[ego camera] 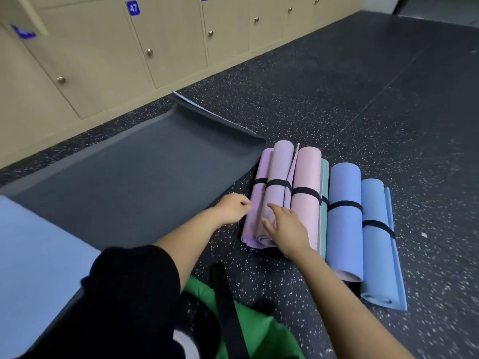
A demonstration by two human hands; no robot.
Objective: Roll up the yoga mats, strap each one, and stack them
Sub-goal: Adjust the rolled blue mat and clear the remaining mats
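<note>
Several rolled, black-strapped yoga mats lie side by side on the floor: a lilac roll (278, 193) on top of another lilac one, a pink roll (307, 193), a thin teal one (324, 203), a blue roll (343, 224) and a light blue roll (379, 244). My right hand (286, 229) rests with fingers spread on the near end of the top lilac roll. My left hand (233, 207) is curled into a fist just left of the lilac rolls, nothing seen in it. A dark grey mat (145, 172) lies unrolled to the left.
A light blue flat mat (31, 255) lies at the near left under the grey one. Beige lockers (103, 47) line the far wall. Green fabric with a black strap (228, 307) hangs below me. Speckled dark floor (363, 99) stretches to the right.
</note>
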